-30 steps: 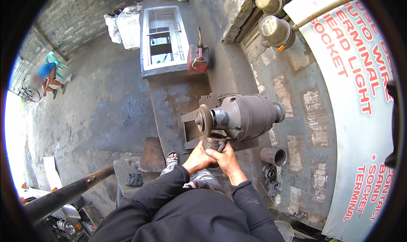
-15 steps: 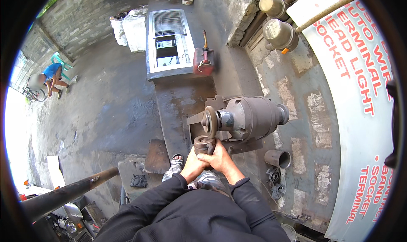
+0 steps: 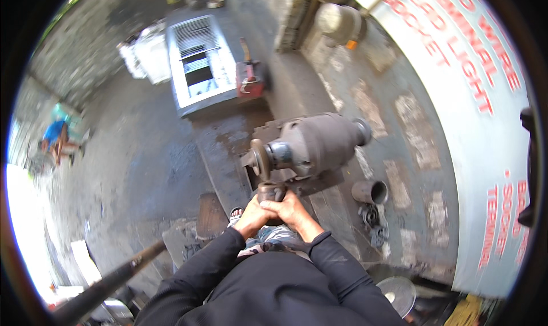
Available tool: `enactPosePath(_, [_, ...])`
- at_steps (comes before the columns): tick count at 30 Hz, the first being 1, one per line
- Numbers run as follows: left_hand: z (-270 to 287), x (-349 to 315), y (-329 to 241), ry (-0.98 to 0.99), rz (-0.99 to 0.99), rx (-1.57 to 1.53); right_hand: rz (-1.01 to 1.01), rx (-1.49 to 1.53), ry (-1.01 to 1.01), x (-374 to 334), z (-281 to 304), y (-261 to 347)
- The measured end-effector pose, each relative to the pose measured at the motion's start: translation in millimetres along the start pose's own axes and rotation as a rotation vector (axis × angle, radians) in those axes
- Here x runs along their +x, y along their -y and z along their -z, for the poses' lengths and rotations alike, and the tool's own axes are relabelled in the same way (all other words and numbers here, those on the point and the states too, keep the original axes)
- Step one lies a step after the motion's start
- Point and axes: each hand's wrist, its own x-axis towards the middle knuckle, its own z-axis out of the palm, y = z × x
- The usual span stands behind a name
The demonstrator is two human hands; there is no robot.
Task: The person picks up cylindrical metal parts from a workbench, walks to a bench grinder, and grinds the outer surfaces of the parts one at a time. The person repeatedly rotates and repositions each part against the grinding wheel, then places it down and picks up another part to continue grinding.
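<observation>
Between my two hands is a brown, cylindrical metal part, its round end pointing away from me. My left hand wraps its left side, and my right hand closes round the other side with the thumb laid across. Just beyond the part stands a worn tan wheel on the shaft of a large dusty grey motor. The part's far end sits at the wheel's near rim; blur hides whether they touch.
A red container stands past the motor beside a white framed window panel. To the right lies an open metal cylinder. A dark pole slants in at lower left, and a fan is at lower right. Someone in blue sits far left.
The whole view has swung and blurred, so the surroundings appear shifted left. Both hands keep their hold on the metal part, which stays close to the wheel.
</observation>
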Motion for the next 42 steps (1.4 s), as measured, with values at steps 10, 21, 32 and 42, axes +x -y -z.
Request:
enactPosePath(10, [-66,-9,19,0.303,-0.107,0.897,0.02,-0.007,-0.219,-139,93,-20])
enactPosePath(21, [-272,22,91,0.812,-0.518,1.407,-0.115,-0.275,-0.626,-281,214,-74])
enactPosePath(32, [-291,70,202,0.757,-0.015,1.578,-0.583,-0.065,-1.381,-480,360,-269])
enactPosePath(42, [-61,60,130,0.293,0.471,1.695,-0.57,-0.219,-1.375,-460,526,-389])
